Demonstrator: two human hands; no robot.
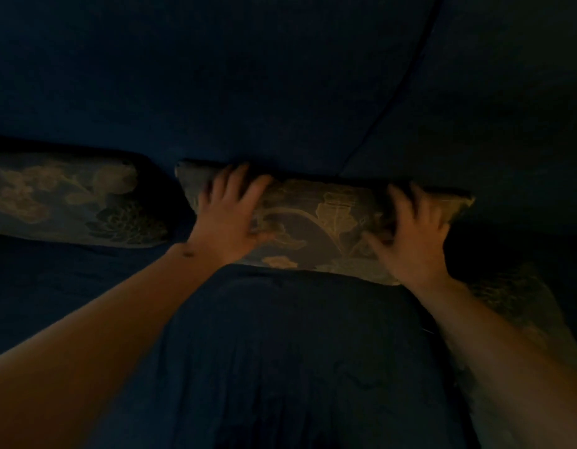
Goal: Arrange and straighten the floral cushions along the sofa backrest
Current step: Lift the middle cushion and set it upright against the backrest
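The scene is very dark. A floral cushion (316, 222) with pale leaf patterns leans against the dark blue sofa backrest (248, 92) in the middle. My left hand (230, 215) rests flat on its left part with fingers spread over the top edge. My right hand (413, 234) lies on its right part, fingers spread and slightly blurred. A second floral cushion (66, 199) stands to the left against the backrest, apart from the first. A third floral cushion (520, 306) is partly visible at the right, behind my right forearm.
A dark blue seat cushion or plain pillow (296, 351) bulges in front of the middle floral cushion, between my forearms. A seam (400, 92) runs diagonally down the backrest. The blue seat (54, 280) extends to the left.
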